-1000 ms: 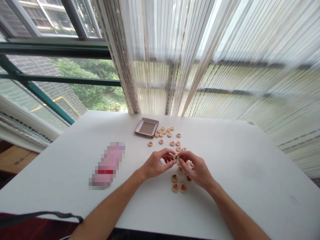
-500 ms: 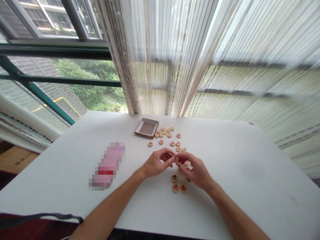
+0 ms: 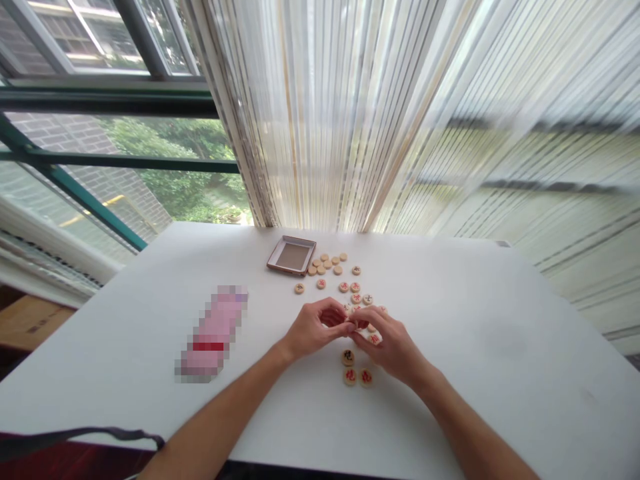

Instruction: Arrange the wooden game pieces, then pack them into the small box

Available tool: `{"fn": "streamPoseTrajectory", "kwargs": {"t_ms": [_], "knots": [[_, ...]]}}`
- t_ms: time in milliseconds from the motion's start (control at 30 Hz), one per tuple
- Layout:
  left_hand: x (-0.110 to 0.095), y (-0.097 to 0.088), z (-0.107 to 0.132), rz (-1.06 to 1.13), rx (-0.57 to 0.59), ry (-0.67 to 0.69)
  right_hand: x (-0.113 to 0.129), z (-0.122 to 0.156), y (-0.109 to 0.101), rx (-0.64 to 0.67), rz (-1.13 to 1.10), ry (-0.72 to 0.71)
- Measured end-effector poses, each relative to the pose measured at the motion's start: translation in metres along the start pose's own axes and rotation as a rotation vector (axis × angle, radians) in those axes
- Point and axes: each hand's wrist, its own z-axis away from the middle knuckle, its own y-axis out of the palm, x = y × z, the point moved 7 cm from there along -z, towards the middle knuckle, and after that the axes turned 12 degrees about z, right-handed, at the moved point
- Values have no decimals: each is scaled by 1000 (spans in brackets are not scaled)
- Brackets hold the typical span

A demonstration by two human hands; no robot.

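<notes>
My left hand (image 3: 311, 331) and my right hand (image 3: 397, 345) meet over the middle of the table, fingertips pinched together. Between them is a small round Chinese chess piece, now mostly hidden by the fingers. Just below my hands lie a black-marked piece (image 3: 348, 357) and two red-marked pieces, one on the left (image 3: 350, 377) and one on the right (image 3: 367, 378). More pieces lie under and behind my right hand, partly covered. Beyond the fingers are a red-marked piece (image 3: 356, 299) and a black-marked piece (image 3: 368, 299).
A shallow open box (image 3: 293, 256) stands toward the back of the white table (image 3: 475, 300). Several blank-side-up pieces (image 3: 321, 270) lie to its right. A pixelated pink object (image 3: 215, 333) is at the left. Sheer curtains (image 3: 325, 133) hang behind the table.
The held piece showed its marked face between the fingers before; now the fingertips cover it. My hands have stayed nearly in place, and the view has shifted slightly.
</notes>
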Motion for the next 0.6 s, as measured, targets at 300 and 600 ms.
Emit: {"fn": "streamPoseTrajectory", "kwargs": {"t_ms": [300,600], "knots": [[-1,1,2,-36,-46,-9,4,0,2,36,60,-34],[-15,-2,1,-162,24,87,-9,0,0,8,1,72]]}}
